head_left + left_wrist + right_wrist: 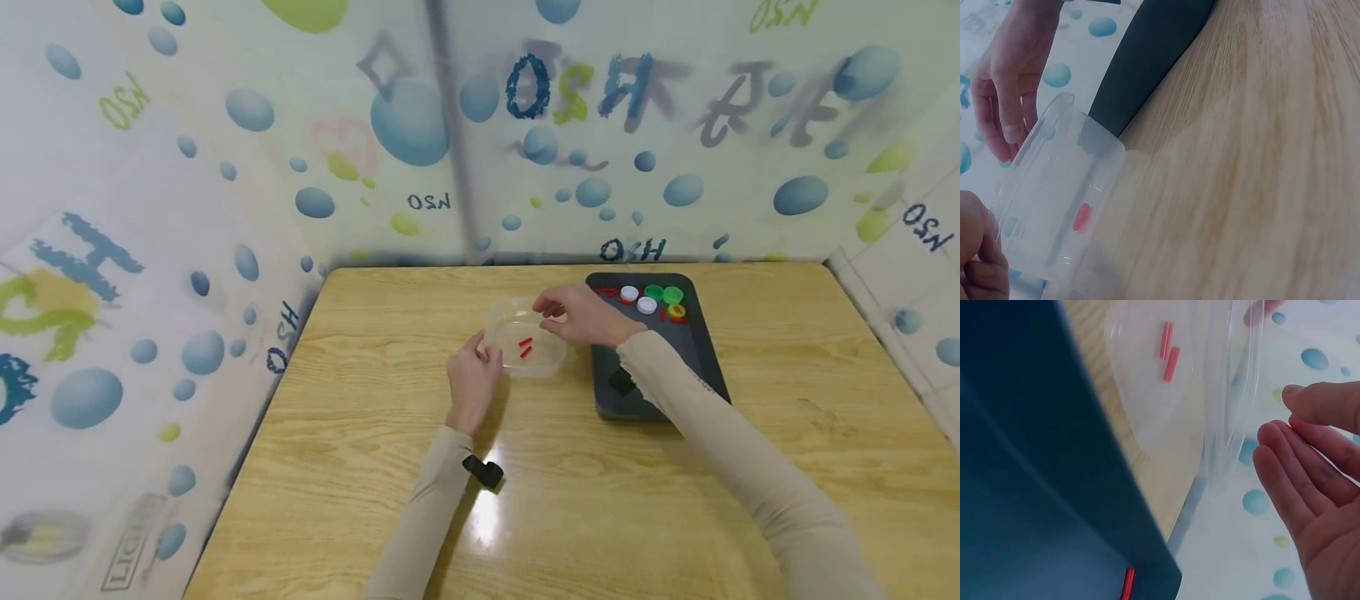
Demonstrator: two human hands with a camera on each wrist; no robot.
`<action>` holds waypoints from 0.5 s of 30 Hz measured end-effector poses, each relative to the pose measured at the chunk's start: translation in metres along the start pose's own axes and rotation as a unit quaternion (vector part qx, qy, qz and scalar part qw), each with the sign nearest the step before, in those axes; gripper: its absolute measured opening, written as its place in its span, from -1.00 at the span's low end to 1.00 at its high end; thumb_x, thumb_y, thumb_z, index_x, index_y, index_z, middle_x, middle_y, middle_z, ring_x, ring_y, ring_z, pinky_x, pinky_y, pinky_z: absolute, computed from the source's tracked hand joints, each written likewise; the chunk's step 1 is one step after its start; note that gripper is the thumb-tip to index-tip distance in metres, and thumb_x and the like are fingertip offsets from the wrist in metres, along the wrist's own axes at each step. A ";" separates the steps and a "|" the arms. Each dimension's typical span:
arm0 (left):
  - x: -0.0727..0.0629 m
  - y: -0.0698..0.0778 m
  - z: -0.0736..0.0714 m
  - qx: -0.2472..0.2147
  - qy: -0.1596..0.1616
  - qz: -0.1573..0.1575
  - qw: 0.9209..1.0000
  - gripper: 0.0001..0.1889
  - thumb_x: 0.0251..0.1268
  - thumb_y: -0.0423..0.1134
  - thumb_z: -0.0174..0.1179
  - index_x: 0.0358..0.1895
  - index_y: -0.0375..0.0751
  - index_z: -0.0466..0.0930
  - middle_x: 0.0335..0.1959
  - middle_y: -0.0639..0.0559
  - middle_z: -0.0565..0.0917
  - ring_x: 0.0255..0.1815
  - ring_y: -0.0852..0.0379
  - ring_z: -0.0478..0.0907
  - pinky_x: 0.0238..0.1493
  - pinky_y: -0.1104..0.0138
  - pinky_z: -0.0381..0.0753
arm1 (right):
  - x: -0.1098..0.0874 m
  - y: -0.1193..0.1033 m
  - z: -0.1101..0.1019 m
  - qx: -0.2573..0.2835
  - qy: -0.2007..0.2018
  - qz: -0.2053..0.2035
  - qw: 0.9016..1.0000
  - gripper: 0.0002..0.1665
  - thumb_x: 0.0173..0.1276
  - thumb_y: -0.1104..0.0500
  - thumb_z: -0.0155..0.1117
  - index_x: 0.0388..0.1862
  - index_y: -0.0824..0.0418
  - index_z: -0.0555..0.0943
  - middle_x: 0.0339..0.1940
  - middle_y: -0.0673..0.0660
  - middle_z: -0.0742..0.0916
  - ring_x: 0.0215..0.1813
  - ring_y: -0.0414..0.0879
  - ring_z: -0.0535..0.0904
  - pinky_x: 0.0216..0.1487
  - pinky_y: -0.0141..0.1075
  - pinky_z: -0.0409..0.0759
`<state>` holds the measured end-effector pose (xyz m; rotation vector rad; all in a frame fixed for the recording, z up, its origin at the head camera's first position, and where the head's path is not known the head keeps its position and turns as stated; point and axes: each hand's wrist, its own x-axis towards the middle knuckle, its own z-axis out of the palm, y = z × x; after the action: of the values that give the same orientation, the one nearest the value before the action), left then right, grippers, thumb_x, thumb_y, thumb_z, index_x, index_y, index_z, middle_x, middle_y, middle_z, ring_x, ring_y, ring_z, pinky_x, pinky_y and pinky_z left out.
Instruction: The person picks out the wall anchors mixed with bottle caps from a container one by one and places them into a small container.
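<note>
A clear plastic container stands on the table, with two short red sticks lying on its floor. My left hand pinches the container's near left rim; in the left wrist view its curled fingers show at the edge. Over the far right part of the container hovers my right hand. In the right wrist view, that hand has its thumb apart from loosely bent fingers, and nothing shows between them.
To the right lies a dark tray holding white caps, green caps, a yellow ring-like piece and several red sticks near its far end. My right forearm crosses the tray. A patterned wall borders the wooden table.
</note>
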<state>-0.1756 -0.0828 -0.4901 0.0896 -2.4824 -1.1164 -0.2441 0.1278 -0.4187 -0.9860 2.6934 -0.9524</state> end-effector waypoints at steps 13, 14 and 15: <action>0.000 0.001 0.001 0.002 0.006 0.008 1.000 -0.60 0.14 -0.36 0.13 0.04 -0.44 0.72 -0.69 -0.08 0.62 -0.68 0.17 0.44 -0.57 0.25 0.48 | -0.035 0.030 -0.033 -0.025 0.044 0.042 0.998 -0.68 0.39 0.23 0.33 0.08 0.30 0.65 0.04 0.29 0.75 0.03 0.10 0.73 0.09 0.01 0.66; 0.000 0.000 0.002 0.001 0.007 0.006 1.000 -0.60 0.14 -0.36 0.13 0.03 -0.43 0.72 -0.69 -0.07 0.62 -0.68 0.17 0.43 -0.56 0.24 0.47 | -0.038 0.033 -0.035 -0.024 0.047 0.046 0.998 -0.68 0.39 0.23 0.33 0.09 0.30 0.65 0.05 0.29 0.75 0.03 0.10 0.73 0.09 0.01 0.66; 0.000 0.000 0.002 0.001 0.007 0.005 1.000 -0.60 0.13 -0.36 0.13 0.03 -0.43 0.72 -0.69 -0.07 0.61 -0.68 0.18 0.42 -0.56 0.25 0.46 | -0.041 0.036 -0.037 -0.018 0.049 0.046 0.998 -0.67 0.39 0.24 0.33 0.10 0.31 0.64 0.05 0.29 0.75 0.03 0.11 0.73 0.09 0.02 0.66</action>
<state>-0.1767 -0.0818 -0.4916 0.0859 -2.4679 -1.1067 -0.2431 0.1936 -0.4154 -0.8342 2.8190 -0.9609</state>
